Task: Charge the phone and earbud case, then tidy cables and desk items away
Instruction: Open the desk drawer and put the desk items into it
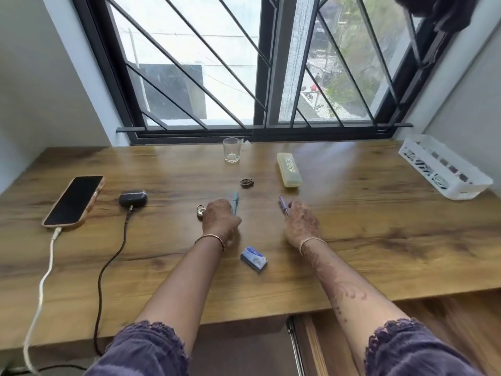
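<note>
REST | barred window behind wooden desk; dark cloth upper right

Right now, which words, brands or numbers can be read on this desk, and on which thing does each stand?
No text can be quoted.
yellow pencil case: dark print on the lid, too blurred to read.
small blue and white box: marks on top, too small to read.
Nothing else on the desk shows any writing.
</note>
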Demonstrator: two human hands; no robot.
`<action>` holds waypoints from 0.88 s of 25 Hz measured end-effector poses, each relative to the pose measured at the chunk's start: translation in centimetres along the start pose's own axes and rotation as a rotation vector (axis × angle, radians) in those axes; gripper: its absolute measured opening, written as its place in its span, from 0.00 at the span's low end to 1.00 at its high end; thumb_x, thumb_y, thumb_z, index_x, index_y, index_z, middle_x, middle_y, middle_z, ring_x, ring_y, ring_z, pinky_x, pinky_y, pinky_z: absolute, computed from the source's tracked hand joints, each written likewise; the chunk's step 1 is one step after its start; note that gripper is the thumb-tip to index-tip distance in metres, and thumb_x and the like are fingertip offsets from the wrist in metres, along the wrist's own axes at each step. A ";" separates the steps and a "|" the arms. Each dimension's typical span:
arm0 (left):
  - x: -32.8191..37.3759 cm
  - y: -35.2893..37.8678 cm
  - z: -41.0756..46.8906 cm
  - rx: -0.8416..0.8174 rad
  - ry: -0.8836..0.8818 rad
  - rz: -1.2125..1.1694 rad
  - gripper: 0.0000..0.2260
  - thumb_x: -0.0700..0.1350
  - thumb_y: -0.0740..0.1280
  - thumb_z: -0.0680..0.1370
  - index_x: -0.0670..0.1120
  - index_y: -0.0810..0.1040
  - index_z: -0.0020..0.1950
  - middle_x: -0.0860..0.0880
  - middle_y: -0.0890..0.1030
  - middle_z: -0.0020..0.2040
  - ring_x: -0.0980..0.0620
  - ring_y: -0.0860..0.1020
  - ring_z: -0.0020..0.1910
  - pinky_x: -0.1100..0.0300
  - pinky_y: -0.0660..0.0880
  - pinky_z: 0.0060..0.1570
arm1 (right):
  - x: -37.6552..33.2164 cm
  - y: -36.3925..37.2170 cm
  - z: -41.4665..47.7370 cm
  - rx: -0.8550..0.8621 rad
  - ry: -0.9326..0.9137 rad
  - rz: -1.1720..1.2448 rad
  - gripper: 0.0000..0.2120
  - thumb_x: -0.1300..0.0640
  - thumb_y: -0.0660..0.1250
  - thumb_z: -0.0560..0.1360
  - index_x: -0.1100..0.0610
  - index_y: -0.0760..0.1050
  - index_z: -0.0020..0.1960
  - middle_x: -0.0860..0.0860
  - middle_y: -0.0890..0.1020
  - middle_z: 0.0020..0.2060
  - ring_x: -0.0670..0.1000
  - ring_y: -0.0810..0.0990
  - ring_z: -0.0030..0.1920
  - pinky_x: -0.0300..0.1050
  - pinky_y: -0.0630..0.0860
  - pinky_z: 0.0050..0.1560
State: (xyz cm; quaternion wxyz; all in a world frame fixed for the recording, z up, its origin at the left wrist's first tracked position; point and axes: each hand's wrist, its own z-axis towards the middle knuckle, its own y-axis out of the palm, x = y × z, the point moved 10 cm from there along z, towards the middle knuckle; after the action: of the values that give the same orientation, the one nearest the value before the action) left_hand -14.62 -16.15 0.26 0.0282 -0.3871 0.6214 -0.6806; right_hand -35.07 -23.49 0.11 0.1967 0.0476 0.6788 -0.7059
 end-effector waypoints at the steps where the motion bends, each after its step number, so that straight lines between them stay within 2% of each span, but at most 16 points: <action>1: 0.2 0.1 -0.7 -0.025 -0.023 -0.086 0.13 0.42 0.69 0.69 0.44 0.82 0.53 0.44 0.83 0.51 0.44 0.79 0.56 0.60 0.70 0.51 | 0.7 0.1 0.0 -0.032 0.037 0.092 0.12 0.57 0.61 0.78 0.58 0.70 0.60 0.58 0.80 0.56 0.60 0.78 0.58 0.48 0.74 0.55; 3: 1.0 0.9 -2.3 -0.105 -0.075 -0.298 0.18 0.46 0.71 0.63 0.46 0.82 0.53 0.48 0.84 0.49 0.47 0.81 0.52 0.60 0.76 0.53 | 2.1 0.0 -0.3 -0.092 0.097 0.284 0.15 0.53 0.65 0.76 0.57 0.73 0.61 0.56 0.80 0.57 0.58 0.77 0.60 0.46 0.72 0.58; 4: 1.4 1.7 -3.2 -0.139 -0.100 -0.412 0.21 0.47 0.71 0.59 0.46 0.82 0.51 0.48 0.85 0.47 0.48 0.82 0.49 0.55 0.78 0.53 | 2.8 -0.3 -0.7 -0.105 0.111 0.353 0.15 0.53 0.66 0.75 0.57 0.74 0.61 0.55 0.81 0.56 0.57 0.77 0.60 0.45 0.72 0.58; 6: 2.4 3.6 -4.8 -0.170 -0.118 -0.542 0.20 0.48 0.70 0.54 0.48 0.80 0.45 0.48 0.84 0.43 0.47 0.84 0.44 0.49 0.81 0.48 | 4.4 -1.3 -1.9 -0.101 0.123 0.475 0.14 0.58 0.65 0.74 0.57 0.77 0.59 0.55 0.83 0.52 0.57 0.80 0.56 0.46 0.75 0.58; 9: 6.5 3.1 -10.9 -0.205 -0.115 -0.638 0.11 0.45 0.71 0.60 0.49 0.76 0.41 0.46 0.83 0.41 0.46 0.84 0.38 0.49 0.82 0.44 | 7.4 -3.6 -4.3 -0.076 0.147 0.733 0.07 0.61 0.65 0.76 0.60 0.78 0.53 0.55 0.83 0.42 0.57 0.85 0.45 0.55 0.80 0.52; 12: 9.0 4.4 -16.6 -0.203 -0.144 -0.688 0.03 0.43 0.68 0.70 0.44 0.77 0.41 0.43 0.82 0.39 0.44 0.83 0.33 0.48 0.83 0.42 | 11.0 -5.8 -7.8 -0.110 0.144 0.921 0.01 0.61 0.65 0.77 0.59 0.75 0.48 0.53 0.81 0.38 0.57 0.85 0.41 0.55 0.82 0.49; 14: 9.6 6.4 -19.6 -0.222 -0.162 -0.676 0.04 0.42 0.68 0.71 0.41 0.80 0.41 0.43 0.83 0.38 0.45 0.83 0.32 0.49 0.83 0.40 | 13.4 -6.1 -10.5 -0.161 0.121 0.967 0.02 0.61 0.66 0.77 0.60 0.75 0.48 0.56 0.81 0.39 0.55 0.83 0.40 0.53 0.82 0.47; 16: 10.0 8.5 -22.7 -0.246 -0.184 -0.640 0.03 0.41 0.70 0.69 0.42 0.81 0.39 0.43 0.84 0.38 0.48 0.83 0.31 0.53 0.82 0.36 | 15.6 -6.0 -13.3 -0.247 0.071 0.949 0.04 0.60 0.68 0.76 0.61 0.77 0.49 0.57 0.81 0.42 0.52 0.81 0.41 0.45 0.81 0.44; 19: 10.0 11.3 -25.9 -0.300 -0.227 -0.576 0.03 0.43 0.71 0.66 0.44 0.81 0.35 0.43 0.84 0.35 0.46 0.83 0.31 0.49 0.83 0.43 | 18.2 -4.3 -16.7 -0.378 0.025 0.891 0.07 0.57 0.70 0.75 0.60 0.79 0.50 0.58 0.83 0.44 0.50 0.81 0.42 0.46 0.82 0.47; 22: 9.9 13.5 -28.1 -0.340 -0.231 -0.468 0.04 0.44 0.70 0.66 0.44 0.80 0.36 0.42 0.84 0.35 0.45 0.84 0.33 0.51 0.82 0.42 | 20.2 -1.9 -19.1 -0.488 0.070 0.849 0.06 0.58 0.70 0.75 0.59 0.77 0.49 0.54 0.81 0.40 0.47 0.79 0.37 0.39 0.80 0.37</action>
State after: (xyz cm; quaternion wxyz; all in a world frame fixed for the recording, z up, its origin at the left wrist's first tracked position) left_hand -43.34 -1.19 -4.55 -0.1241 -0.5937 0.6129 -0.5065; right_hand -58.07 -9.16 -6.29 0.4495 0.2964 0.7514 -0.3814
